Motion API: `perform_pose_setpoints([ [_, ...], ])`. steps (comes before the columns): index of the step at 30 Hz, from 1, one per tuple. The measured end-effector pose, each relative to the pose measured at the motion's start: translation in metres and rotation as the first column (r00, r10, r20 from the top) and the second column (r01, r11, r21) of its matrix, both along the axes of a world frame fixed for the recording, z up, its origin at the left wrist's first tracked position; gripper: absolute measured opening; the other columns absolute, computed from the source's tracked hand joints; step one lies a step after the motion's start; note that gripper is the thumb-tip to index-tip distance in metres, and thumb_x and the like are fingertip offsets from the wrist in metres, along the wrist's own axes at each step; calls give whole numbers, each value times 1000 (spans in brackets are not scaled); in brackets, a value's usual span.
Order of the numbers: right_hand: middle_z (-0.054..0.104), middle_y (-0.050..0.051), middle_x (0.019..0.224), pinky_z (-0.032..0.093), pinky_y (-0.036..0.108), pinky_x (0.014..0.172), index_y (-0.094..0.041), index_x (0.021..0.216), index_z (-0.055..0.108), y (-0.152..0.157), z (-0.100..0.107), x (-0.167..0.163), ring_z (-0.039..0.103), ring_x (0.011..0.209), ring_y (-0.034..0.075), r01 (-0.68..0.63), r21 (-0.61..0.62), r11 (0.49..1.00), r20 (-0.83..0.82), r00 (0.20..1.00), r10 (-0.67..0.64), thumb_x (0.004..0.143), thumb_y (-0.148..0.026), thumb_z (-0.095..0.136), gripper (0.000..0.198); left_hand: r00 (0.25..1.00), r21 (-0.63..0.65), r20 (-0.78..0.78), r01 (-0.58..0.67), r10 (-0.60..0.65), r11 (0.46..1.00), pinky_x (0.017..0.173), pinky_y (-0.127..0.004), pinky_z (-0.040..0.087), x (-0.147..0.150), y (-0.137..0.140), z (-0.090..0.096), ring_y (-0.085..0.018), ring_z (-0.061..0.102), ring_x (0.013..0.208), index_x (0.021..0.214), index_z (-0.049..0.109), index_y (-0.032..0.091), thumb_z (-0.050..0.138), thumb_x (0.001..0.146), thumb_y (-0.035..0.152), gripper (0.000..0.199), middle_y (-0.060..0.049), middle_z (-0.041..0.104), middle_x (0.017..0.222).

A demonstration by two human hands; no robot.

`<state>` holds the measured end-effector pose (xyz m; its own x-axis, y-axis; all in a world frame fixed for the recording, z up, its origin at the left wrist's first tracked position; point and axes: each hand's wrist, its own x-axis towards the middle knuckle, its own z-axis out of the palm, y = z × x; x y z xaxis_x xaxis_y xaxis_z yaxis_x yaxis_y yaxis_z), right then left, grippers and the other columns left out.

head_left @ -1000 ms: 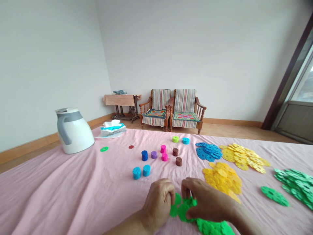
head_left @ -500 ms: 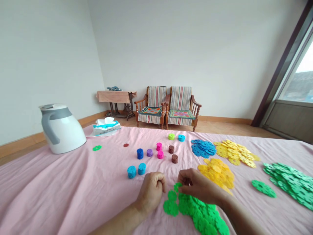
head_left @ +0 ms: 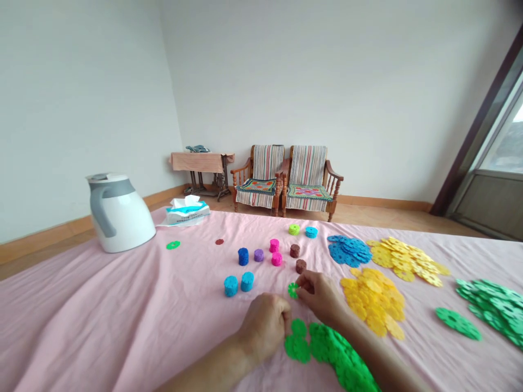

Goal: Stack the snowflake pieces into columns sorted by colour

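My right hand (head_left: pixel 321 294) pinches a small green notched disc (head_left: pixel 292 290) by its edge, just above the cloth. To its left, my left hand (head_left: pixel 267 320) is closed in a fist, and whatever may be inside is hidden. Close by the fist lie a few flat green discs (head_left: pixel 298 348). A heap of green discs (head_left: pixel 339 356) spreads beneath my right forearm, which covers part of it. Short stacks stand beyond my hands: light blue stacks (head_left: pixel 231 286), a dark blue stack (head_left: pixel 243 256), a purple stack (head_left: pixel 259 255), pink stacks (head_left: pixel 277 259) and brown stacks (head_left: pixel 301 265).
Piles of yellow discs (head_left: pixel 373 299), blue discs (head_left: pixel 349 251) and dark green discs (head_left: pixel 496 307) lie at right on the pink cloth (head_left: pixel 122 326). A white jug (head_left: pixel 122 218) and a tissue box (head_left: pixel 188 212) stand at left. Two armchairs (head_left: pixel 308 169) stand behind.
My right hand has lifted the small green disc away from the heap, moving it forward. My left fist stays closed beside it. The whole view has shifted slightly.
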<state>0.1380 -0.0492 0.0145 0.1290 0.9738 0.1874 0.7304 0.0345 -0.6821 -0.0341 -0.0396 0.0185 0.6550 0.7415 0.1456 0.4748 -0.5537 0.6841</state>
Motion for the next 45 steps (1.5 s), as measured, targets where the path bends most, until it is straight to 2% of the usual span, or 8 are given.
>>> perform_pose_setpoints([
  [6,62,1,61,33,22,54,-17,69,60,4,-1,-8,56,59,14,14,18,1000,68,998,-15,68,-11,51,11,996,2,-86,24,-23,1000,62,-21,43,-1,1,3,-14,63,60,49,58,17,37,57,7,24,0,66,58],
  [11,59,0,59,33,23,52,-17,68,58,-5,10,8,52,56,13,-10,4,1000,55,998,10,73,-18,49,11,995,7,-92,28,-27,1000,62,-20,43,-1,0,5,-13,63,62,50,59,17,38,57,6,24,0,67,59],
  [17,57,-1,62,34,23,53,-17,70,60,-27,35,39,50,59,13,-189,-238,953,51,977,207,70,-21,54,7,986,-3,-162,33,-33,999,57,-19,41,-3,-2,11,-13,63,59,50,59,16,42,59,4,22,1,67,57],
  [21,61,0,78,40,23,62,-19,81,62,-38,41,31,55,72,15,-270,-344,899,43,952,303,64,-21,61,17,985,4,-169,48,-46,999,57,-18,40,-5,1,11,-13,63,59,51,60,17,44,60,5,22,2,67,57],
  [29,62,2,86,41,26,71,-19,86,63,-40,31,-5,55,80,16,-307,-238,921,95,937,336,62,-15,57,26,982,-36,-184,34,-40,999,55,-19,39,-5,3,11,-14,63,61,53,62,17,48,62,8,18,1,66,57],
  [33,61,1,79,39,24,65,-19,76,60,-39,30,-6,54,75,15,-318,-265,911,80,934,349,62,-16,56,15,982,-39,-186,31,-37,999,56,-20,39,-5,3,11,-14,63,60,53,61,17,48,61,9,18,1,66,57],
  [40,61,1,82,38,25,66,-18,81,60,-40,31,-3,53,77,16,-314,-283,906,90,932,351,57,-14,56,25,983,-43,-177,33,-40,999,58,-20,41,-6,2,12,-14,62,61,53,61,18,47,61,10,18,1,66,58],
  [45,59,0,72,36,23,60,-18,73,61,-38,35,-3,52,69,14,-329,-284,901,18,937,348,58,-12,54,18,977,-44,-208,34,-43,998,60,-21,42,-6,2,14,-15,63,63,55,63,17,44,61,8,21,0,67,60],
])
